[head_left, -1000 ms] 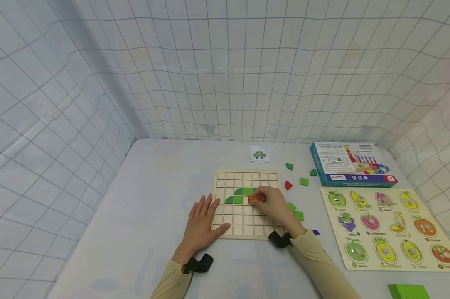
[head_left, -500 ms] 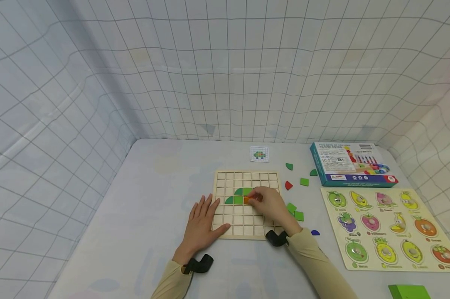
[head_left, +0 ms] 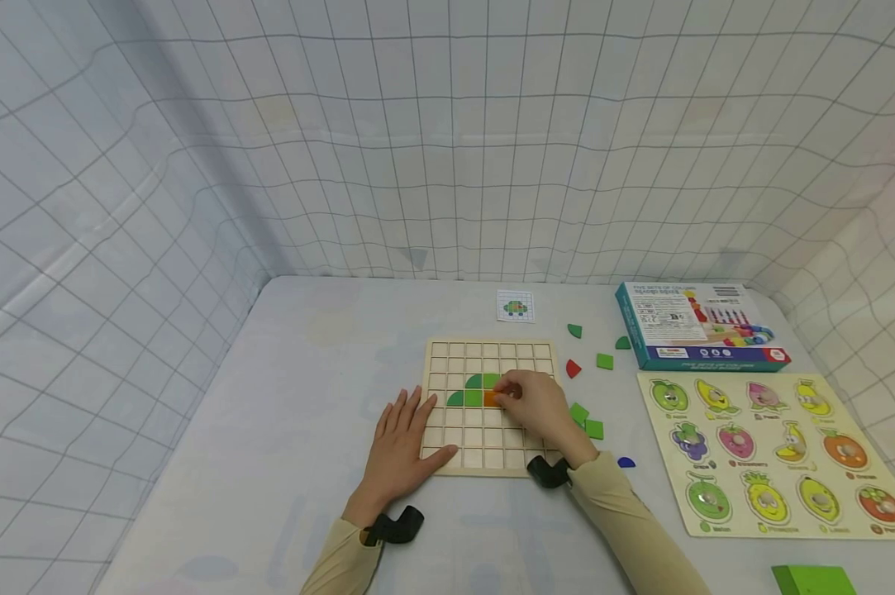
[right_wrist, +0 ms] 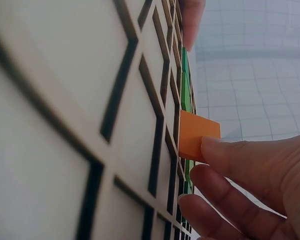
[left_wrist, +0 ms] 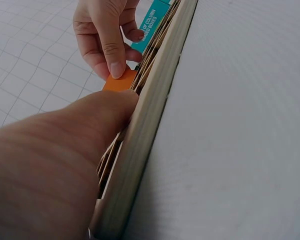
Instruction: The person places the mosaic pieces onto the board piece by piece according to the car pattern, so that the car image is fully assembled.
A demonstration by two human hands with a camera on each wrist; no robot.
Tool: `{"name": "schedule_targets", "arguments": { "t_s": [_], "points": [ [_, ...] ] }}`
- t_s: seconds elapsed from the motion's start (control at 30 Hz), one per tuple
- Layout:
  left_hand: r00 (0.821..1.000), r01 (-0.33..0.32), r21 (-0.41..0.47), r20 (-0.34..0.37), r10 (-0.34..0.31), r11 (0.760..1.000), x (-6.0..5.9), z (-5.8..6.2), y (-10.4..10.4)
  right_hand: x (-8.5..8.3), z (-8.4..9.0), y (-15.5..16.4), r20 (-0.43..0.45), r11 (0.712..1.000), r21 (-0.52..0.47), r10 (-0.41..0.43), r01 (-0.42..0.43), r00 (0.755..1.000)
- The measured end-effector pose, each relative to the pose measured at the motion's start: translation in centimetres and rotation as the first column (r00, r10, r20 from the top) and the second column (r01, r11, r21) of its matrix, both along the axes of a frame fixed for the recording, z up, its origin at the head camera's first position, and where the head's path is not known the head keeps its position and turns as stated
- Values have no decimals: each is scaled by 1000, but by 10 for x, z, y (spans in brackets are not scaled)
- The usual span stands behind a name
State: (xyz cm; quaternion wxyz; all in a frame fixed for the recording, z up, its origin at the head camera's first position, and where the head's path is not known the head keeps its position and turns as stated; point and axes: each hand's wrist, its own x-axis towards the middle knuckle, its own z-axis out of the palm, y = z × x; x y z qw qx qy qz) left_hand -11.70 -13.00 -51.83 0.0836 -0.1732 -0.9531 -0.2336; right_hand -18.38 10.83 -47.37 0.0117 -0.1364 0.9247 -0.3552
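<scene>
My right hand [head_left: 538, 405] pinches an orange square tile [right_wrist: 194, 131] between thumb and fingers. The tile stands tilted, one edge at a cell of the wooden grid board [head_left: 473, 435], just right of a green square tile [head_left: 473, 398]. Above it lies another green square tile [head_left: 491, 381], partly covered by my fingers. Two dark green quarter-circle tiles [head_left: 456, 398] fill cells on the left. Spread flat, my left hand [head_left: 398, 450] rests along the board's left edge, with its thumb near the lower rim. Part of the board's right side is hidden under my right hand.
Loose green squares [head_left: 605, 361], green quarter circles [head_left: 575, 330], a red piece [head_left: 573, 368] and a blue half-circle [head_left: 626, 463] lie right of the board. A pattern card [head_left: 516, 307] lies behind it. Farther right are a toy box [head_left: 703, 326], a fruit puzzle [head_left: 770, 492] and a green block [head_left: 813, 580].
My right hand has shifted slightly left, bringing the orange tile to the cell beside the green square. The left hand stays where it was.
</scene>
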Motion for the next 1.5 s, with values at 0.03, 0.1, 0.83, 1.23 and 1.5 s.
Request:
{"name": "schedule_targets", "arguments": {
  "t_s": [0.03, 0.1, 0.83, 1.23, 1.5],
  "points": [
    [1000, 1, 3, -2, -1, 1000, 0, 0, 0, 0, 0, 0, -5, 1000, 1, -1, 1, 1000],
    [1000, 3, 6, -3, -3, 1000, 0, -1, 0, 0, 0, 0, -25, 1000, 4, -1, 1, 1000],
    [1000, 10, 27, -13, -9, 1000, 0, -2, 0, -2, -2, 0, -109, 996, 92, 10, 0, 994],
    [1000, 7, 13, -12, -7, 1000, -1, -3, 0, 1, -1, 5, -80, 991, 126, 46, -36, 996],
    [1000, -1, 10, 5, 1, 1000, 0, 0, 1, 4, 0, 12, -70, 985, 144, 105, -94, 992]
  ]
}}
